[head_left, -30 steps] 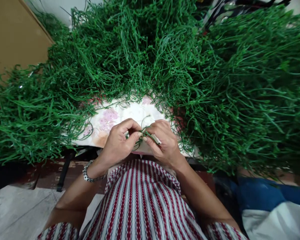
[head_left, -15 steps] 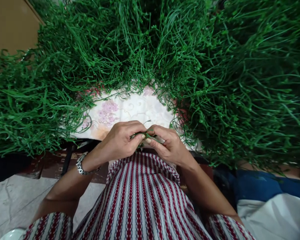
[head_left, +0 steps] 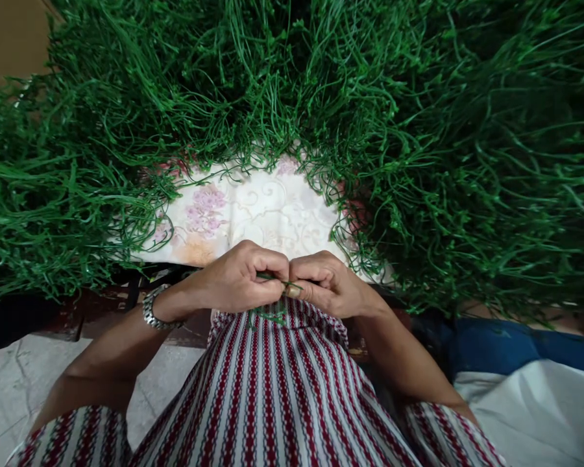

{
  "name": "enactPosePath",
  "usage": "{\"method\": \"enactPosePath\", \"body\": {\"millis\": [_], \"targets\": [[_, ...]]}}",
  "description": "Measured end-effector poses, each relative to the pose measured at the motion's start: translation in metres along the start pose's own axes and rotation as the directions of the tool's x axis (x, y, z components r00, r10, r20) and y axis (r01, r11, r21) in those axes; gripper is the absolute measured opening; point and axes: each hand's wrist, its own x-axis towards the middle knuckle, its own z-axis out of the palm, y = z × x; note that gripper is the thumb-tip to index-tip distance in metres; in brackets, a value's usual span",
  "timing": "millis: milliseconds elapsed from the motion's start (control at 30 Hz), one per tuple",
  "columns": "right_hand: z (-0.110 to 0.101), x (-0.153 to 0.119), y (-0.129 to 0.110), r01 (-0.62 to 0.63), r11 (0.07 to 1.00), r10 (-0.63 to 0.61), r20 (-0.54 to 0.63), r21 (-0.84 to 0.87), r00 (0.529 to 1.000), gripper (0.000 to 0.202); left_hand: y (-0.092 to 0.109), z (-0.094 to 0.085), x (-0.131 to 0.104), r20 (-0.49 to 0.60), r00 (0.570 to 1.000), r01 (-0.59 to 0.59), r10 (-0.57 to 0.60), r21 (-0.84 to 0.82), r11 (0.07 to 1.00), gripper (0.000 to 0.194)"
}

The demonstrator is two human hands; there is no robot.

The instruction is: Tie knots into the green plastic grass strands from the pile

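Note:
My left hand (head_left: 243, 280), with a silver watch at the wrist, has its fingers closed around a thin green plant stem (head_left: 267, 277). My right hand (head_left: 328, 284) pinches the same stem or one beside it; the fingers hide which. The two hands meet fingertip to fingertip just above my lap. Below the left hand, several thin green ends (head_left: 268, 316) hang in front of the striped garment. A floral cloth (head_left: 260, 214) lies just beyond the hands.
A large, tangled heap of green stems (head_left: 253, 84) curves around the cloth on the far side, left and right. At upper left stands a brown panel (head_left: 12, 39). Blue and white fabric (head_left: 506, 357) is at lower right. Pale floor tiles (head_left: 10, 383) show at lower left.
My hands have come closer together, with the fingers folded more tightly around the stem. Green ends now hang lower beneath the left hand. The view has shifted slightly.

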Motion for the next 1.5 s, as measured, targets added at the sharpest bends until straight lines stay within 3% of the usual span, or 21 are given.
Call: {"method": "enactPosePath", "body": {"millis": [100, 133, 200, 267, 333, 500, 667, 800, 1000, 1133, 1367, 1500], "targets": [[-0.003, -0.002, 0.001, 0.020, 0.992, -0.032, 0.098, 0.121, 0.995, 0.028, -0.004, -0.002, 0.001, 0.087, 0.995, 0.069, -0.053, -0.190, 0.979, 0.015], [-0.005, -0.003, 0.001, 0.013, 0.987, -0.024, 0.065, 0.157, 0.998, 0.027, -0.007, -0.003, 0.002, 0.074, 0.995, 0.082, -0.067, -0.233, 0.969, 0.013], [-0.007, -0.002, 0.000, -0.010, 0.978, 0.038, -0.134, 0.207, 0.990, 0.026, -0.012, -0.005, 0.003, -0.027, 0.995, 0.087, -0.100, -0.310, 0.947, 0.010], [-0.007, 0.001, -0.002, -0.033, 0.974, 0.113, -0.357, 0.224, 0.927, 0.025, -0.015, -0.006, 0.004, -0.142, 0.981, 0.074, -0.133, -0.363, 0.929, 0.007], [-0.005, 0.006, -0.004, -0.058, 0.983, 0.130, -0.442, 0.173, 0.888, 0.026, -0.016, -0.005, 0.005, -0.206, 0.969, 0.053, -0.139, -0.373, 0.926, 0.006], [0.009, 0.018, -0.001, -0.113, 0.989, 0.062, -0.432, -0.091, 0.900, 0.032, -0.014, 0.004, 0.006, -0.387, 0.906, 0.026, -0.170, -0.350, 0.936, 0.005], [0.017, 0.018, 0.006, -0.093, 0.984, 0.015, -0.451, -0.150, 0.892, 0.031, -0.021, 0.013, 0.004, -0.465, 0.860, -0.050, -0.209, -0.484, 0.874, 0.005], [0.020, 0.016, 0.009, -0.070, 0.973, -0.051, -0.501, -0.219, 0.864, 0.032, -0.024, 0.016, 0.002, -0.511, 0.836, -0.094, -0.199, -0.491, 0.866, 0.007], [0.025, 0.016, 0.016, 0.064, 0.901, -0.289, -0.483, -0.429, 0.827, 0.021, -0.023, 0.019, -0.001, -0.575, 0.810, -0.111, -0.114, -0.341, 0.934, 0.008], [0.028, 0.017, 0.018, 0.041, 0.829, -0.358, -0.473, -0.558, 0.805, 0.009, -0.022, 0.019, -0.001, -0.630, 0.775, -0.114, -0.040, -0.202, 0.973, 0.008], [0.031, 0.018, 0.020, 0.055, 0.820, -0.376, -0.464, -0.570, 0.802, 0.032, -0.023, 0.019, -0.001, -0.572, 0.819, -0.125, -0.036, -0.239, 0.963, 0.008], [0.032, 0.019, 0.021, 0.071, 0.831, -0.385, -0.477, -0.552, 0.790, 0.020, -0.024, 0.021, -0.002, -0.621, 0.784, -0.146, -0.008, -0.197, 0.969, 0.008]]}}
